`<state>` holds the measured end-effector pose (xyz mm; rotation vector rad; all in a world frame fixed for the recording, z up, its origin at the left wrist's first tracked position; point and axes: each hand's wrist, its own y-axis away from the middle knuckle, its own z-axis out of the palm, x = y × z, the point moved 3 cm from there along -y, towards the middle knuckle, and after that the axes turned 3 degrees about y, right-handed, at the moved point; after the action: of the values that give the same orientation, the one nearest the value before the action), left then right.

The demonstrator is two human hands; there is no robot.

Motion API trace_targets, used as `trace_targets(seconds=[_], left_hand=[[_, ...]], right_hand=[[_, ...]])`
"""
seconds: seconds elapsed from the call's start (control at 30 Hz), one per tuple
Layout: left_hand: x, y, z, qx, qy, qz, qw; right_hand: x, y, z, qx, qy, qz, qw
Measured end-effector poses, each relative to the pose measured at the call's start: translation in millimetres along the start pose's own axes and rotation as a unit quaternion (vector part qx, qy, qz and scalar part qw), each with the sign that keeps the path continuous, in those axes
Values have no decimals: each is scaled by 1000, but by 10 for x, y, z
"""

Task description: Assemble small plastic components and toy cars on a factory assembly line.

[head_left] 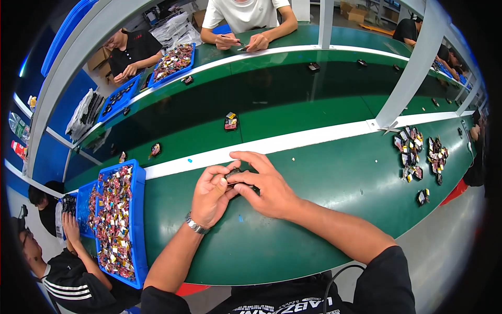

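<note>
Two hands meet on one small dark flat part (234,175), a little way right of the blue plastic tray (138,209) on the green tabletop (324,178). Left hand (210,196) has a closed grip on the part. Right hand (266,186) pinches its other side with fingertips. I think they are fitting it together; next needs a careful push. That tray is full of small shiny colourful pieces.

A small dark part (234,177) sits near the middle of the frame, pinched between the fingertips of both hands just above the green desk (324,183); its shape is mostly hidden.
</note>
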<state>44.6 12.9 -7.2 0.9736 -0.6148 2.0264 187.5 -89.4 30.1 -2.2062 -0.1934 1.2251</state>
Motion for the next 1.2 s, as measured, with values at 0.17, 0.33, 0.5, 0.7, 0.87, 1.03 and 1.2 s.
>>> trace_targets(seconds=[0.17,0.33,0.5,0.7,0.87,1.03,1.2], left_hand=[[-32,-26,40,14,-10,-30,999],[-29,-13,26,23,0,-42,999],[6,-14,27,21,-2,-38,999],[39,-9,51,20,6,-53,998],[18,-5,2,16,2,-68,998],[41,-4,50,31,3,-69,997],[47,-7,75,32,1,-68,997]], right_hand=[[-6,-25,-22,73,69,-18,995],[-72,-56,-11,74,145,-92,982],[-89,-55,37,60,194,-106,973],[-112,-56,41,38,215,-99,971],[-102,-78,39,51,259,-143,954],[-122,-63,38,50,273,-146,949],[-125,-53,58,72,281,-157,944]])
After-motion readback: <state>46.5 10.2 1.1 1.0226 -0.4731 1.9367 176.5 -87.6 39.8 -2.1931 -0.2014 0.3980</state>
